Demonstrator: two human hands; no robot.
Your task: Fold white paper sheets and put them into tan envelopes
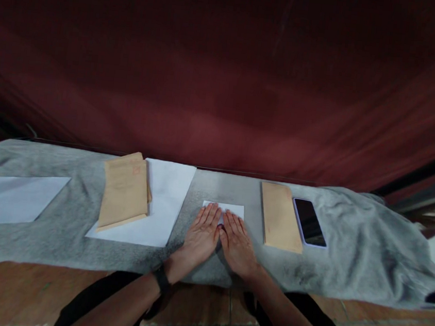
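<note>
A small piece of white paper (238, 210), perhaps folded, lies on the grey cloth in front of me. My left hand (202, 235) rests flat on its left part, fingers stretched forward. Beside it, my right hand (238, 245) presses flat on the right part, and the thumbs nearly meet in the middle. Most of the paper is hidden beneath both hands, with its far edge showing past the fingertips. Neither hand grips anything.
Left of my hands, brown envelopes (124, 194) lie on a large white sheet (167, 199). Another white sheet (15, 201) is farther left. On the right are a brown envelope (282, 216) and a phone (310, 222). The grey cloth (364, 246) is wrinkled; a dark red wall (215, 106) rises behind.
</note>
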